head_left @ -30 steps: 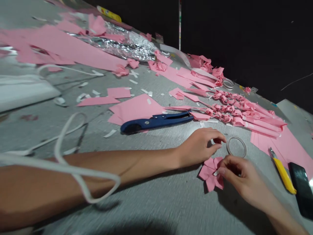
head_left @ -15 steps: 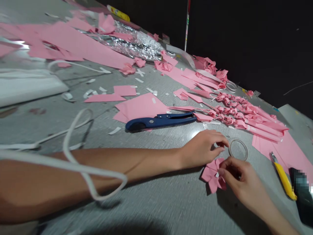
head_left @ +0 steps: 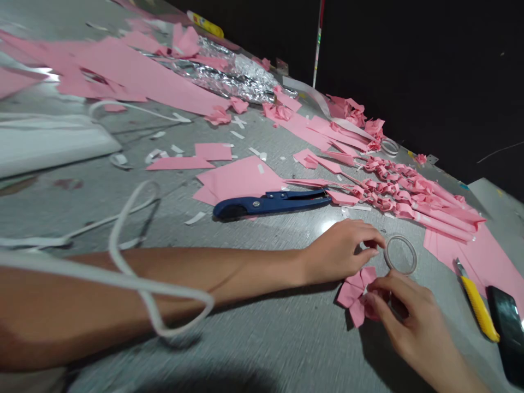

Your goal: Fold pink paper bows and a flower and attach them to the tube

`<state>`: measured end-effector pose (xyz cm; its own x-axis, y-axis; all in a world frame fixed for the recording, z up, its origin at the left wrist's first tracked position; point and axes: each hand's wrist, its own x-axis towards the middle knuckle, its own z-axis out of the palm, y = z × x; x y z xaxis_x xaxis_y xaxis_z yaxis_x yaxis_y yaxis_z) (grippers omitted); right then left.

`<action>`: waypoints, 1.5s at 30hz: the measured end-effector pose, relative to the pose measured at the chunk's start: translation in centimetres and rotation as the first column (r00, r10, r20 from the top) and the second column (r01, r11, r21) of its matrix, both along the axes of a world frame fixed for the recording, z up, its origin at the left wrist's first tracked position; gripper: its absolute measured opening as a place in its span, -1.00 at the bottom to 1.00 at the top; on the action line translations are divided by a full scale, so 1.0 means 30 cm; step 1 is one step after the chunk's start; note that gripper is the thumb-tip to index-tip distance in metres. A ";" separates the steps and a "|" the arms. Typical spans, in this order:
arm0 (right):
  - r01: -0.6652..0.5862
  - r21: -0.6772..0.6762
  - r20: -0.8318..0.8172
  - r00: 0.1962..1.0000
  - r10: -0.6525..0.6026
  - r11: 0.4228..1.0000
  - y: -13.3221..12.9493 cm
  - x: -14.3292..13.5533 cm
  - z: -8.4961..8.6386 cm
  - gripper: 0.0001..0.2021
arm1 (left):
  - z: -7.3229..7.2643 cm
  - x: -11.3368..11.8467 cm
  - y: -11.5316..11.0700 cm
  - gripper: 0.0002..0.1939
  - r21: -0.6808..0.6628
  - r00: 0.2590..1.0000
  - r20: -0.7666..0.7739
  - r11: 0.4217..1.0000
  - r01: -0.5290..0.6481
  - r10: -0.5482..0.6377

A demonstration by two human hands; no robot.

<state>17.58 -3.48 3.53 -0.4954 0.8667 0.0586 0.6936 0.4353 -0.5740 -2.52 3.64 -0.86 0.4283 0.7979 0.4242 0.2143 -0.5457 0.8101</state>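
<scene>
A pink folded paper flower (head_left: 352, 295) lies on the grey table, its petals spread. My right hand (head_left: 413, 316) pinches at the flower's middle, thumb and forefinger covering its right side. A small white bit shows by those fingertips, partly hidden. Just above the flower rests my left hand (head_left: 338, 248), fingers loosely curved and thumb apart from the forefinger, nothing seen between them. Its fingertips are beside a ring of clear tape (head_left: 400, 254) that lies flat, between both hands.
Blue-handled scissors (head_left: 272, 203) lie on pink paper sheets (head_left: 241, 177). Twisted pink paper chains (head_left: 385, 188) run to the right. A yellow cutter (head_left: 478, 308) and a black phone (head_left: 506, 327) are at far right. A white cord (head_left: 159, 289) loops across the left arm.
My right hand has shifted slightly down and left, its fingertips now covering more of the flower's middle. The left hand keeps its place, and the view has moved a little.
</scene>
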 end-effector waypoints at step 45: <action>0.064 -0.006 -0.094 0.994 -0.064 0.998 -0.016 -0.018 -0.063 -0.75 | 0.002 -0.013 -0.001 -0.84 -0.033 1.000 -0.022 0.999 0.014 -0.015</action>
<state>17.04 -3.96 1.65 -0.4311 0.8968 0.0995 0.6631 0.3897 -0.6390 -2.91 3.61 -0.81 0.4489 0.8047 0.3886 0.2243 -0.5224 0.8227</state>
